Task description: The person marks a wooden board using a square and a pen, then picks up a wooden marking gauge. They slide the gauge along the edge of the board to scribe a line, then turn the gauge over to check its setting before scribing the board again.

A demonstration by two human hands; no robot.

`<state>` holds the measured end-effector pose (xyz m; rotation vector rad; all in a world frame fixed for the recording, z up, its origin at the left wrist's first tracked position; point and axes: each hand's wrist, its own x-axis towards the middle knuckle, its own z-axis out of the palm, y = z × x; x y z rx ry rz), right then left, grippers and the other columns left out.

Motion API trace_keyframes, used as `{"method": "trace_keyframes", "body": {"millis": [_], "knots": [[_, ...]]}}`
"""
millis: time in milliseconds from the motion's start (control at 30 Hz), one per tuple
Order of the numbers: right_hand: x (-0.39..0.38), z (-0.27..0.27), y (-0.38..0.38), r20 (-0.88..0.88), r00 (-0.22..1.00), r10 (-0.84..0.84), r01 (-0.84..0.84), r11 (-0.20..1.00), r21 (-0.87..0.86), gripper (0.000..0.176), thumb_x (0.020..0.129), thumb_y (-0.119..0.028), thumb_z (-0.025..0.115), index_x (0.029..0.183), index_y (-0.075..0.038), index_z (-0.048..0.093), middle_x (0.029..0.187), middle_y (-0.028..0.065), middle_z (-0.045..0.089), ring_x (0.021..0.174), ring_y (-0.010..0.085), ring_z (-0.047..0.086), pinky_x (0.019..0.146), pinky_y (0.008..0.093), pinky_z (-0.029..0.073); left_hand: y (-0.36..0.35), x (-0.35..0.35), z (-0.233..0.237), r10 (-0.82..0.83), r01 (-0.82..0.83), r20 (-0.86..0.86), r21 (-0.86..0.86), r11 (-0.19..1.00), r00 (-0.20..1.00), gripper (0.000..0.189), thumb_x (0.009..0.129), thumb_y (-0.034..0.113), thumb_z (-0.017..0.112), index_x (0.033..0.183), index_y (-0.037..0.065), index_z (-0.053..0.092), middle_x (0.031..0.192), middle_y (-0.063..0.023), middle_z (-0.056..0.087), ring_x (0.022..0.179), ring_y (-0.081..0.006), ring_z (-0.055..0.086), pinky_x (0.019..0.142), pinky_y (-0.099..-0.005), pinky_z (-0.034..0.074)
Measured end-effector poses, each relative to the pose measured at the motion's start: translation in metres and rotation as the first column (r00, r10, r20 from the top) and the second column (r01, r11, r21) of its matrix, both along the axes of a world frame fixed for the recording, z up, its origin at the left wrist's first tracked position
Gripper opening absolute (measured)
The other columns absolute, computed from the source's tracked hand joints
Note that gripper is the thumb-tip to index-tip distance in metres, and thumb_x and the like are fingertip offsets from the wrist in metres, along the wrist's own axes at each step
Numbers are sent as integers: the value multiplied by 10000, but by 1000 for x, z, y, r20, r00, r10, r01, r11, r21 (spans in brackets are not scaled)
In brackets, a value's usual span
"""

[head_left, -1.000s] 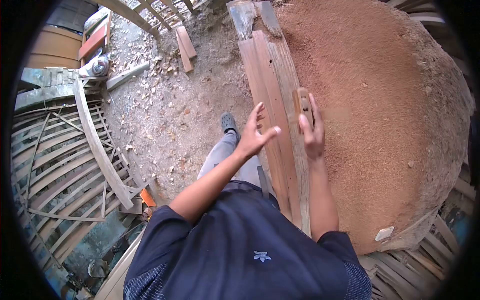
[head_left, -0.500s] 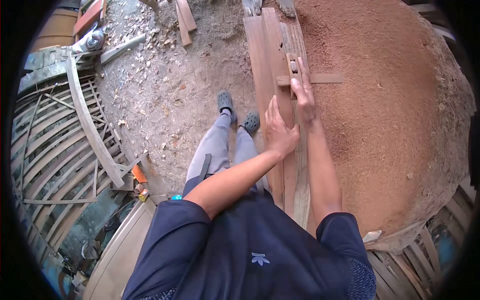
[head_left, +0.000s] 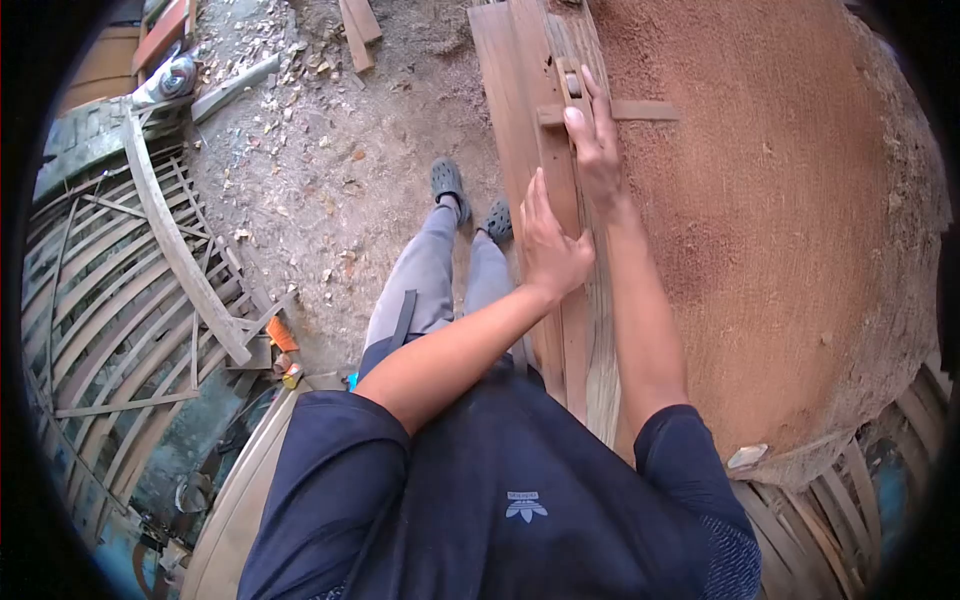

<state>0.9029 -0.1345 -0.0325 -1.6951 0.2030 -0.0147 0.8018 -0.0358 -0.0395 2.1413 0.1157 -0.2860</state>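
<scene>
A wooden hand plane (head_left: 571,88) with a crossbar handle (head_left: 645,111) rests on a long reddish-brown board (head_left: 530,75). Held against its rear and side is my right hand (head_left: 600,155), thumb on the near end and fingers stretched forward along the body. My left hand (head_left: 552,245) lies on the same board, nearer to me, fingers extended and thumb apart. The plane's sole and the palm of my left hand are hidden. A weathered plank (head_left: 600,370) runs beneath the board on its right side.
A large mound of reddish sawdust (head_left: 760,230) rises on the right. Wood chips (head_left: 300,130) litter the ground to the left, near loose offcuts (head_left: 357,30). Curved slats (head_left: 130,290) and a bent beam (head_left: 180,235) stand farther left. My shoes (head_left: 448,180) are beside the boards.
My right hand has pushed the plane a little farther forward along the board, away from me. My left hand stays on the board. The whole view has shifted slightly.
</scene>
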Motion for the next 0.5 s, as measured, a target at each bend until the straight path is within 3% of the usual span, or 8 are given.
{"method": "trace_keyframes", "body": {"millis": [100, 167, 200, 300, 333, 433, 500], "knots": [[-10, -11, -1, 68, 998, 11, -7, 998, -69, 640, 1008, -221, 502, 1578, 10, 323, 1590, 230, 398, 1497, 339, 349, 1245, 435, 245, 1, 1, -1, -10, 10, 28, 8, 1000, 1000, 1015, 724, 77, 767, 1557, -91, 213, 1483, -333, 411, 1399, -484, 387, 1202, -513, 300], [-23, -26, 0, 88, 996, -2, -4, 998, 65, 656, 1005, -270, 509, 1583, -15, 333, 1608, 199, 371, 1505, 310, 323, 1249, 432, 228, 0, 8, -3, 5, -5, 36, -10, 1000, 999, 1013, 726, 79, 769, 1556, -93, 213, 1482, -336, 410, 1400, -484, 387, 1202, -515, 301], [-14, -8, 0, 75, 997, 10, -3, 996, -89, 642, 1004, -241, 500, 1583, -18, 335, 1606, 195, 372, 1501, 305, 328, 1245, 422, 235, 1, 7, -2, 3, -3, 32, -17, 1000, 999, 1011, 728, 81, 770, 1555, -94, 215, 1482, -338, 409, 1400, -485, 387, 1203, -516, 299], [3, 1, 0, -44, 999, 0, 1, 1000, 26, 644, 999, -221, 490, 1587, -17, 323, 1611, 197, 362, 1507, 305, 317, 1251, 423, 221, 2, -1, 1, -22, 22, -17, 0, 1000, 1000, 1014, 726, 75, 769, 1556, -89, 209, 1494, -333, 392, 1411, -483, 377, 1213, -509, 290], [-1, -4, -1, 40, 999, -6, 10, 997, -82, 642, 999, -224, 514, 1572, -1, 330, 1570, 235, 420, 1491, 345, 358, 1244, 440, 247, 3, 3, 2, -27, 27, -32, 20, 999, 999, 1022, 721, 68, 768, 1558, -81, 201, 1506, -326, 378, 1423, -479, 366, 1222, -500, 282], [-20, -9, 1, 96, 995, 8, -12, 999, 45, 652, 999, -247, 526, 1572, -5, 329, 1567, 230, 426, 1478, 356, 371, 1240, 442, 256, 1, 7, 2, -9, 9, -2, -18, 1000, 1000, 1017, 731, 89, 776, 1555, -93, 209, 1485, -340, 399, 1410, -485, 378, 1210, -513, 288], [-9, -13, -1, 80, 997, -5, 7, 1000, -21, 649, 998, -239, 534, 1574, -17, 334, 1559, 225, 435, 1463, 349, 390, 1233, 443, 271, 2, 7, 1, -9, 9, -6, -10, 1000, 1000, 1017, 734, 93, 779, 1555, -94, 208, 1483, -339, 402, 1413, -482, 376, 1211, -511, 286]]}}
